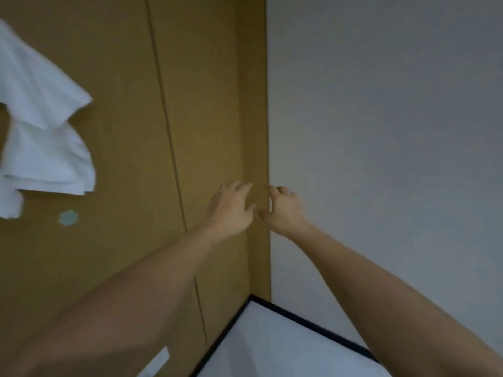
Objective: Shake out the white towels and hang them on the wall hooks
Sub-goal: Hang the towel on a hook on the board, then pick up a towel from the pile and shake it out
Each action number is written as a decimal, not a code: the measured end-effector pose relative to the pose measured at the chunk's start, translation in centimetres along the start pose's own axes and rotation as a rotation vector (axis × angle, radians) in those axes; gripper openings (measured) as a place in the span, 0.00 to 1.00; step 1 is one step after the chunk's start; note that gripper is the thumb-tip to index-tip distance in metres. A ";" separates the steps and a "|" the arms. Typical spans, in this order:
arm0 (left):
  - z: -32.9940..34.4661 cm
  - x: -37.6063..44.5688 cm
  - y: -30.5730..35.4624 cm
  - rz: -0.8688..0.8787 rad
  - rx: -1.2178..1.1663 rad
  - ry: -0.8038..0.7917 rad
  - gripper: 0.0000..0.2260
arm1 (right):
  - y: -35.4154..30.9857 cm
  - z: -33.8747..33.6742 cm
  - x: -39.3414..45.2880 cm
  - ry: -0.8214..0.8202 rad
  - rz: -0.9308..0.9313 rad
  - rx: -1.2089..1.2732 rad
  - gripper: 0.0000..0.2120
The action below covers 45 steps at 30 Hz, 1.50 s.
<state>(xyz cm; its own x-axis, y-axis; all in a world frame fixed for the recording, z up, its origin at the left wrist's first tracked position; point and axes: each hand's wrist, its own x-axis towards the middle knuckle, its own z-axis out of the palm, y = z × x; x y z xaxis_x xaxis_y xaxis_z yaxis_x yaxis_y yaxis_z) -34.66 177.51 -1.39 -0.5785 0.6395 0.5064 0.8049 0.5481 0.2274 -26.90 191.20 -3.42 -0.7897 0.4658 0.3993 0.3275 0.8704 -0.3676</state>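
**Both hands up at the wall corner, towels hanging at the left**

While both bare arms reach up and forward in the head view, the left hand (231, 206) and the right hand (284, 210) are close together in the middle of the picture, nearly touching at the thumbs. The left hand is in front of the brown wall (130, 131); its fingers are spread and only lightly bent, and it holds nothing. The right hand is just at the corner where the brown wall meets the grey wall (381, 118); its fingers are also loose, a little curled, and they hold nothing. If the fingertips touch the wall, I cannot tell, because the picture is blurred.

White towels (43, 137) hang on the brown wall near its left edge, well apart from both hands. They fall in several folds, and the hook that carries them is hidden. Just below the towels there is a small pale patch (68, 217) on the brown wall. A thin dark seam (168, 131) runs down the brown wall between the towels and the hands.

At the bottom, a white surface (272, 349) with a black edge lies in the corner, under the right arm.
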 end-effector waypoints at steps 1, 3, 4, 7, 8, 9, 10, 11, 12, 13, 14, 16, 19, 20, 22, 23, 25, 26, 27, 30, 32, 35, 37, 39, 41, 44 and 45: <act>2.1 -0.6 3.0 0.057 -0.017 -0.037 0.25 | 3.2 -0.9 -2.4 0.003 0.056 -0.008 0.35; 6.8 -2.4 9.1 0.185 -0.055 -0.130 0.25 | 9.9 -2.5 -8.1 0.020 0.180 -0.015 0.35; 9.2 -3.7 12.3 0.240 -0.071 -0.184 0.25 | 13.3 -3.3 -11.5 0.023 0.251 -0.030 0.34; 15.5 -8.7 22.7 0.349 -0.126 -0.346 0.27 | 23.1 -5.7 -22.9 -0.031 0.489 -0.096 0.35; 17.4 -10.6 26.5 0.386 -0.148 -0.394 0.27 | 26.1 -6.6 -26.8 -0.047 0.564 -0.110 0.35; 19.0 -12.5 30.3 0.426 -0.167 -0.437 0.27 | 28.9 -7.7 -30.7 -0.058 0.635 -0.123 0.35; 20.5 -14.6 34.2 0.470 -0.188 -0.478 0.27 | 31.5 -8.8 -34.6 -0.067 0.703 -0.129 0.35; 21.8 -16.7 38.1 0.513 -0.209 -0.524 0.27 | 33.8 -10.0 -38.5 -0.076 0.766 -0.126 0.35; 23.0 -19.1 41.9 0.554 -0.228 -0.569 0.27 | 35.9 -11.2 -42.4 -0.078 0.826 -0.119 0.35; 24.2 -21.3 45.6 0.593 -0.240 -0.605 0.27 | 37.9 -12.5 -46.3 -0.070 0.886 -0.118 0.35; 25.3 -23.5 49.1 0.631 -0.245 -0.635 0.27 | 39.8 -13.7 -50.1 -0.062 0.947 -0.125 0.35; 27.1 -28.0 55.8 0.705 -0.257 -0.707 0.27 | 42.9 -16.3 -57.4 -0.051 1.083 -0.127 0.35; 29.1 -34.5 64.8 0.807 -0.305 -0.818 0.26 | 46.2 -19.6 -67.4 -0.034 1.261 -0.111 0.33; 29.6 -36.6 67.5 0.841 -0.324 -0.851 0.25 | 47.0 -20.5 -70.4 -0.033 1.317 -0.100 0.33; 30.4 -40.7 72.5 0.929 -0.346 -0.920 0.25 | 48.2 -22.0 -75.9 -0.024 1.427 -0.072 0.34; 30.7 -42.7 74.9 0.979 -0.345 -0.960 0.25 | 48.7 -22.7 -78.4 -0.010 1.482 -0.055 0.35; 31.2 -46.2 79.3 1.073 -0.341 -1.036 0.26 | 49.8 -24.0 -82.9 0.034 1.588 -0.027 0.35; 31.6 -47.8 81.5 1.123 -0.339 -1.066 0.26 | 50.3 -24.6 -84.8 0.062 1.639 -0.015 0.35; 31.9 -49.3 83.6 1.178 -0.336 -1.087 0.27 | 50.9 -25.1 -86.6 0.089 1.687 -0.002 0.35; 33.2 -53.2 90.2 1.349 -0.316 -1.132 0.27 | 53.1 -26.7 -91.6 0.172 1.819 0.036 0.35; 34.2 -55.4 94.8 1.441 -0.307 -1.160 0.27 | 54.8 -27.9 -94.7 0.222 1.900 0.045 0.34; 35.5 -57.9 101.8 1.528 -0.316 -1.208 0.27 | 57.6 -30.0 -99.0 0.289 2.030 0.081 0.34; 36.1 -59.2 106.0 1.582 -0.303 -1.262 0.27 | 59.0 -31.5 -101.2 0.310 2.117 0.129 0.34; 36.6 -60.5 110.4 1.671 -0.286 -1.295 0.27 | 60.6 -33.1 -103.4 0.343 2.194 0.156 0.34; 36.9 -61.9 115.0 1.765 -0.272 -1.283 0.27 | 62.4 -34.7 -105.5 0.405 2.258 0.178 0.34; 37.0 -64.8 121.1 1.851 -0.272 -1.264 0.27 | 64.2 -36.4 -108.5 0.521 2.318 0.224 0.34; 36.9 -66.0 122.8 1.877 -0.273 -1.272 0.27 | 64.6 -36.8 -109.6 0.554 2.337 0.240 0.34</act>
<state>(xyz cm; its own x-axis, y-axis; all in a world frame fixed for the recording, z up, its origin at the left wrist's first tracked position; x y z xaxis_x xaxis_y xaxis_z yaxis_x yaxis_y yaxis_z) 97.48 222.54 -37.56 0.9196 0.1378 -0.3680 0.2946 -0.8614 0.4137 99.87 202.27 -40.04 0.7917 0.2532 -0.5559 0.0272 -0.9238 -0.3820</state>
